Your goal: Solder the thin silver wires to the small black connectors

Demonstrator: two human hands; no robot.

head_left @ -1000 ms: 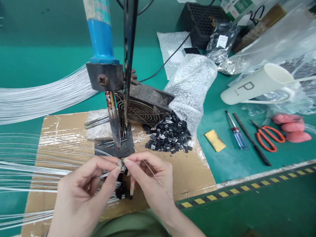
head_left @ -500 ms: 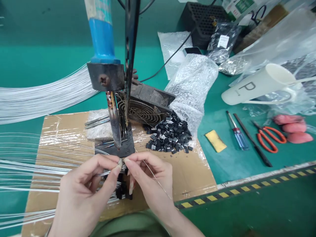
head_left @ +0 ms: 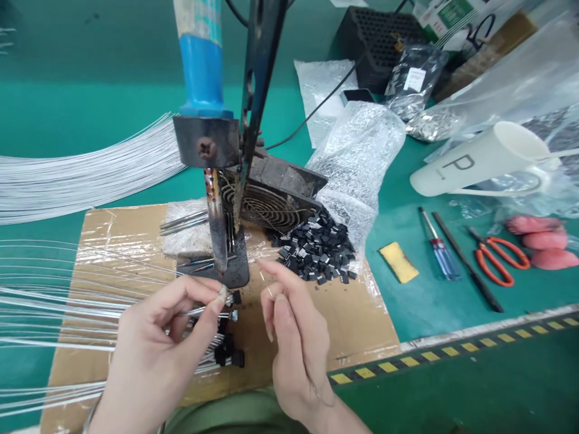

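Observation:
My left hand (head_left: pixel 169 337) pinches a wire end with a small black connector (head_left: pixel 234 297) between thumb and forefinger, just below the soldering iron's tip (head_left: pixel 220 256). To its right is my right hand (head_left: pixel 296 337), apart from the connector. Its forefinger points out while the thumb presses on the curled fingers, which hold a thin wire (head_left: pixel 271 292). More black connectors (head_left: pixel 228 351) on white wires (head_left: pixel 90 310) lie beside my left hand, partly hidden by it. The blue-handled iron (head_left: pixel 202 72) hangs upright in a clamp.
Behind the iron is a dirty fan (head_left: pixel 271 205), with a heap of small black housings (head_left: pixel 316 247) beside it. Cardboard (head_left: pixel 344 325) covers the work spot. On the right lie a yellow sponge (head_left: pixel 398 263), a screwdriver (head_left: pixel 443 256), orange-handled pliers (head_left: pixel 497 259) and a white mug (head_left: pixel 479 160).
My right hand has moved right, away from my left fingertips, with its forefinger now extended. My left hand keeps its pinch. The whole view has shifted slightly.

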